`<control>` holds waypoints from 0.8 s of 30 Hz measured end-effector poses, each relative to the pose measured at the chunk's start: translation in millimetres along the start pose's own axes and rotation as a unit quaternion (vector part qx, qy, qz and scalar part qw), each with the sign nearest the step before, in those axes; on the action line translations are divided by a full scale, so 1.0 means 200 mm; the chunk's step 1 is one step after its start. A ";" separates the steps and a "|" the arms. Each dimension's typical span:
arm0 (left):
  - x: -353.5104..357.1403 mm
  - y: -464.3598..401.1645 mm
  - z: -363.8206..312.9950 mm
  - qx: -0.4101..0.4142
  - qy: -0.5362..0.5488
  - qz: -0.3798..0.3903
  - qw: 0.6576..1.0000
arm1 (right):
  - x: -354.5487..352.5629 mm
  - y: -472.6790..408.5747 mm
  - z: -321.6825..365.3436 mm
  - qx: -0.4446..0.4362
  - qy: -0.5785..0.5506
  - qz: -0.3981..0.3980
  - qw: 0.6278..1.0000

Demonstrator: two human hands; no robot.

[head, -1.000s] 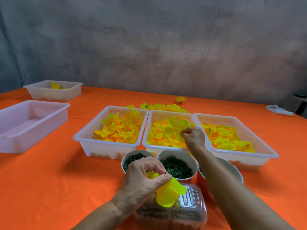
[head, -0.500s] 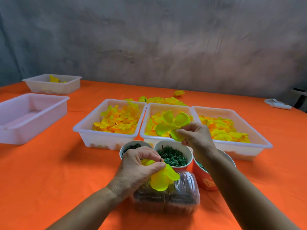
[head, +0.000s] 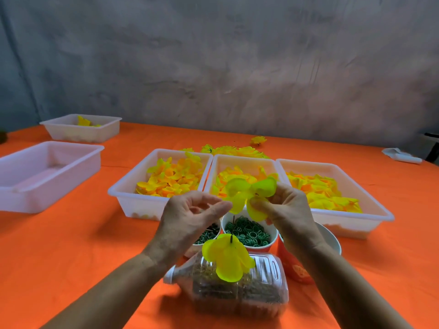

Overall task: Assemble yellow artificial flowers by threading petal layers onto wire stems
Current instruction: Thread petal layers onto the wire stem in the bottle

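My right hand (head: 288, 205) pinches a yellow-green petal layer (head: 251, 194) by its middle, above the cups. My left hand (head: 190, 217) is raised beside it with loosely bent fingers, and its fingertips reach the layer's left petal. It holds nothing. Below my hands a partly built yellow flower (head: 226, 258) stands over a clear plastic bottle (head: 263, 288) lying on its side. A dark wire stem tip (head: 231, 239) pokes up through the flower's middle. What holds the stem up is hidden by the petals.
Three white trays of yellow and orange petals (head: 133, 188) (head: 240, 160) (head: 370, 205) sit in a row. Cups of green rings (head: 249, 231) and a red cup (head: 291, 267) stand in front. Two more white trays (head: 71, 153) (head: 80, 123) lie left. Finished flowers (head: 232, 149) lie behind.
My left hand let go of the partly built flower and rose toward the petal layer. My right hand carried that layer from the middle tray toward me.
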State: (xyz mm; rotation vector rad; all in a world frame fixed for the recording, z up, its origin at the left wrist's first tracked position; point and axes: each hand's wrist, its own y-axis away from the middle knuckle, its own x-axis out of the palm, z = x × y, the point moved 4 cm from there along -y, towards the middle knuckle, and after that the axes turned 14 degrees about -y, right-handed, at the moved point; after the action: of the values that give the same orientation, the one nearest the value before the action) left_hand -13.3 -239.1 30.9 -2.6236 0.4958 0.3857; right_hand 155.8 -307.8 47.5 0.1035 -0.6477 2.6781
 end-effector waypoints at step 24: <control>0.03 -0.08 -0.05 -0.178 0.218 0.084 0.956 | 0.08 0.15 0.07 -0.354 0.369 -0.016 0.859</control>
State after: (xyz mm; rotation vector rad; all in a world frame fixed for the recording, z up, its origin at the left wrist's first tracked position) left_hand 1.2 -232.2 44.2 -3.0378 0.8683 -0.0739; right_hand 128.5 -332.8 49.8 -1.0307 -1.2469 2.0075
